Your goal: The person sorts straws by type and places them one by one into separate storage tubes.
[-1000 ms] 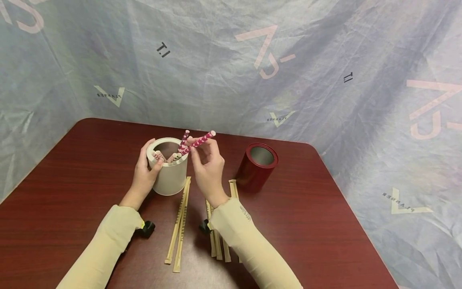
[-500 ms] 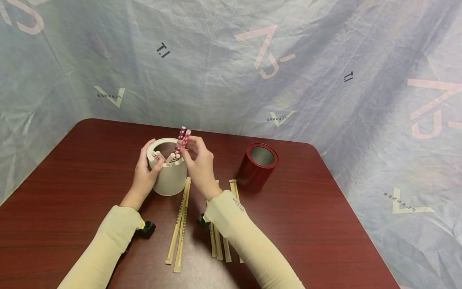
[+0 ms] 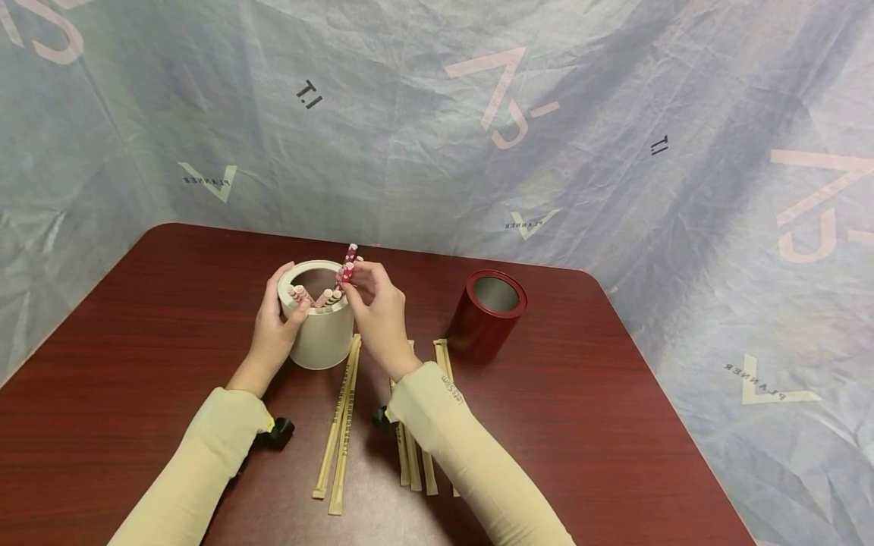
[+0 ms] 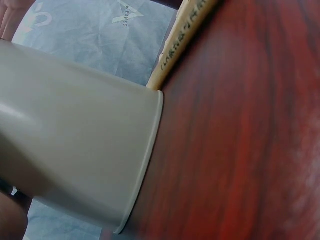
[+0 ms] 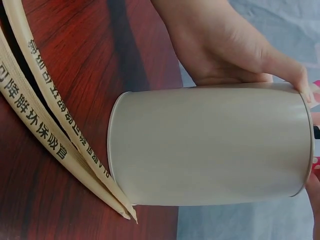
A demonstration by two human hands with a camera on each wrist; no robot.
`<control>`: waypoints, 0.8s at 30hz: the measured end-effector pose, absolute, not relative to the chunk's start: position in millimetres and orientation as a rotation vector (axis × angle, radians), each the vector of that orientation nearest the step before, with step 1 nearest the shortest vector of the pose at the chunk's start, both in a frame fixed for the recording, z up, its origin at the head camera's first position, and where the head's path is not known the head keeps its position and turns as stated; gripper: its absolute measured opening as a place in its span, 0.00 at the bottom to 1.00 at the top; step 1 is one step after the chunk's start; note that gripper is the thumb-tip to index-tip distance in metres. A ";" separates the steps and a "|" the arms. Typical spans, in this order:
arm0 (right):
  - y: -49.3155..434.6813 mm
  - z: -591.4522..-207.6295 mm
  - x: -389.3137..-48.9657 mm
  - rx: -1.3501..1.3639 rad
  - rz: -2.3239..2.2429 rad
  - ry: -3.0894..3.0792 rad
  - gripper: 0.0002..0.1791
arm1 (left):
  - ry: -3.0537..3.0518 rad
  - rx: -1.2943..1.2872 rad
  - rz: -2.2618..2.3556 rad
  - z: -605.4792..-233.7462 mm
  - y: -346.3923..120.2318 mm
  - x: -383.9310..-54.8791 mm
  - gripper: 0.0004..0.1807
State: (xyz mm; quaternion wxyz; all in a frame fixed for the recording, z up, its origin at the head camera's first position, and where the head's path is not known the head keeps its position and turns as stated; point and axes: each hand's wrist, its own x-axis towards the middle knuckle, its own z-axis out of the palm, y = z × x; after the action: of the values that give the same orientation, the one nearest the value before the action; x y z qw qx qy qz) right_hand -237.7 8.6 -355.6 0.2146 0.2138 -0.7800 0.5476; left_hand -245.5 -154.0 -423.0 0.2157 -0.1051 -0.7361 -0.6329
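Observation:
My left hand (image 3: 273, 326) grips a cream-coloured can (image 3: 319, 341) by its left side, thumb over the front rim. My right hand (image 3: 378, 311), at the can's right rim, pinches a red-and-white patterned straw (image 3: 347, 273) near its top. A dark purple straw (image 3: 352, 252) sticks up right behind it. Several pale striped straws (image 3: 300, 294) lean against the front rim inside. The can (image 5: 210, 145) fills the right wrist view, with the left hand (image 5: 230, 45) along its side. Lower ends of the straws are hidden inside the can.
A red can (image 3: 486, 318) with an open top stands to the right. Two paper-wrapped straws (image 3: 337, 432) lie in front of the cream can. Several more wrapped straws (image 3: 414, 462) lie partly under the right forearm. A printed curtain (image 3: 410, 152) hangs behind the table.
The red patterned straw, earlier tilted out to the right, has swung upright and sunk lower into the can. My right hand has moved left with it. The left hand and can have stayed put.

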 end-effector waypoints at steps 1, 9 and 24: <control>9.5 -355.4 -237.2 0.590 1.519 -2.165 0.14 | -2.040 -0.292 -1.753 -423.3 -153.9 -245.8 0.38; 21.6 -354.8 -234.9 0.603 1.509 -2.148 0.14 | -2.013 -0.302 -1.755 -424.4 -153.8 -246.9 0.38; 73.1 -354.4 -231.0 0.507 1.543 -2.065 0.14 | -2.033 -0.300 -1.763 -424.5 -155.1 -247.0 0.38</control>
State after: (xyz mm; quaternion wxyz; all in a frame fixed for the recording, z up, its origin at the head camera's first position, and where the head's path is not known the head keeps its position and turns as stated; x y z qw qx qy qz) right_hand -231.0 73.1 -354.4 0.2542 0.1866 -0.7602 0.5680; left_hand -247.0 -155.1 -424.5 0.2153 -0.1081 -0.7332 -0.6360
